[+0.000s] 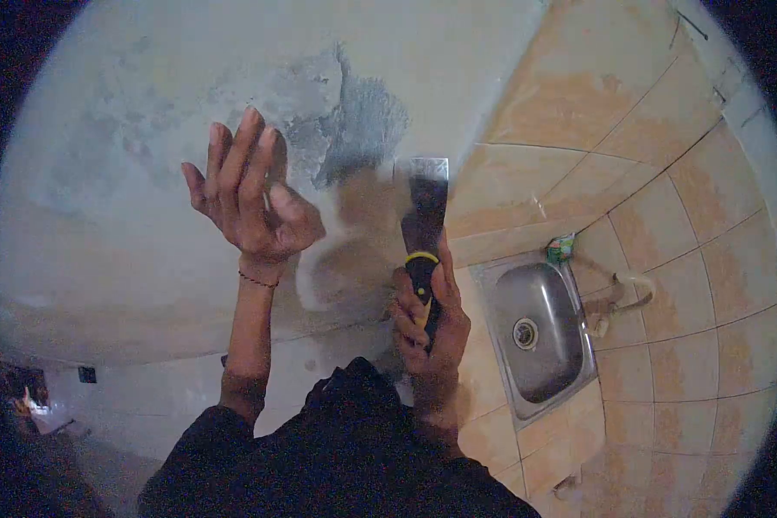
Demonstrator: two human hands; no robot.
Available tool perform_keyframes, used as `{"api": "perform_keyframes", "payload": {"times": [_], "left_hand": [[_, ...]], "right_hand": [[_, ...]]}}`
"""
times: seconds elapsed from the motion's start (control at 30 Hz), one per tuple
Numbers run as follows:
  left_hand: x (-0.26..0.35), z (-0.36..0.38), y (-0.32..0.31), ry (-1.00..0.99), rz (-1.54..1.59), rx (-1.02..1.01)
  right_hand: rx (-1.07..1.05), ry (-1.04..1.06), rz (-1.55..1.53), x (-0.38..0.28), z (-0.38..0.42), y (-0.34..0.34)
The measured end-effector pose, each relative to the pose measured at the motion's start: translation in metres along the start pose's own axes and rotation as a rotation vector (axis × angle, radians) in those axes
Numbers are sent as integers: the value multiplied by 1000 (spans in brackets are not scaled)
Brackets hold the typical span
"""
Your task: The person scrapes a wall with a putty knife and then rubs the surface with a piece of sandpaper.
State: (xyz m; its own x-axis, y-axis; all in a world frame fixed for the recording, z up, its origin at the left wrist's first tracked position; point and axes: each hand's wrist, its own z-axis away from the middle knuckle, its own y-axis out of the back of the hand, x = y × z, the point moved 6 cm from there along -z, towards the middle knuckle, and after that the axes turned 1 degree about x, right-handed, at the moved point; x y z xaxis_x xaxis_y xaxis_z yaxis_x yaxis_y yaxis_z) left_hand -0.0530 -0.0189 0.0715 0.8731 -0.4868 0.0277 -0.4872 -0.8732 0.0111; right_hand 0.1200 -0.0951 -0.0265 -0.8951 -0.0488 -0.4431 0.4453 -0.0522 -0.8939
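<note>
Wrapping around the handle of the scraper (426, 207), the fingers of your right hand (445, 326) are pressing together on the grip, apparently so that the blade is pointing past your fingertips with its edge free. Whether that edge is touching the wall (440, 52), I cannot tell. Your left hand (255, 203) is holding nothing; its fingers are standing loosely spread, hiding part of the wall. Just beyond and between both sets of fingers, a grey patch (367, 121) is showing, with a shadow (358, 203) darkening the wall below it. Right of your gripping fingers, a sink (540, 293) is sitting among tiles (561, 413), a green packet (560, 249) resting by its far corner.
</note>
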Motion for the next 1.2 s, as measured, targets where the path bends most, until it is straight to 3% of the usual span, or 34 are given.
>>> {"api": "perform_keyframes", "payload": {"times": [0.07,0.27,0.37,0.47,0.57,0.87,1.2], "left_hand": [[0,1,-2,-11,25,36],[-1,4,7,-19,29,59],[-1,5,6,-13,21,30],[-2,1,-3,-15,34,38],[-2,4,-2,-13,20,39],[1,4,-7,-15,20,63],[-1,2,-6,-15,13,50]], "right_hand": [[41,0,-21,2,0,1],[-119,-25,-106,8,-3,6],[-8,-30,-19,7,0,6],[-141,-10,-41,2,-7,2],[-42,-43,-112,2,-8,-5],[17,-13,48,-5,-2,-5],[-78,-1,7,-1,-6,-8]]}}
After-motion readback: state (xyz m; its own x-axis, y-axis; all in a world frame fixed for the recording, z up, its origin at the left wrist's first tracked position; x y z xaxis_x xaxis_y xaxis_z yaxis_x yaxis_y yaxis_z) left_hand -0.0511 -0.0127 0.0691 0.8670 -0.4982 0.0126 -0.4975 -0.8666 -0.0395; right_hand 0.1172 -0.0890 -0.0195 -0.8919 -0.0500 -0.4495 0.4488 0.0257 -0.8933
